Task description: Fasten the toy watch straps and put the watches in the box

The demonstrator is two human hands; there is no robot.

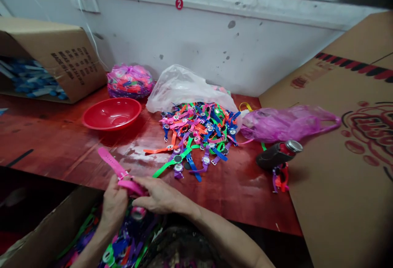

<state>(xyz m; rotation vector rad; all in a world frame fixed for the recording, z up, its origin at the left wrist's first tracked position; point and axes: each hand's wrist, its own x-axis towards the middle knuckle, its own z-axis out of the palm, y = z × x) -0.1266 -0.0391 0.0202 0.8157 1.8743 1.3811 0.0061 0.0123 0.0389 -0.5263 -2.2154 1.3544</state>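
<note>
Both my hands hold a pink plastic watch at the near edge of the red table. My left hand is closed around the watch body from below. My right hand pinches it from the right, fingers pressed together. One pink strap sticks up and to the left. Just beyond lies a pile of coloured plastic watches, spilling from a clear plastic bag.
A red bowl and a tied pink bag of watches sit at the back left. A cardboard box lies on its side at far left. A purple bag, a dark bottle and a large cardboard sheet are right. A box of watches sits below my hands.
</note>
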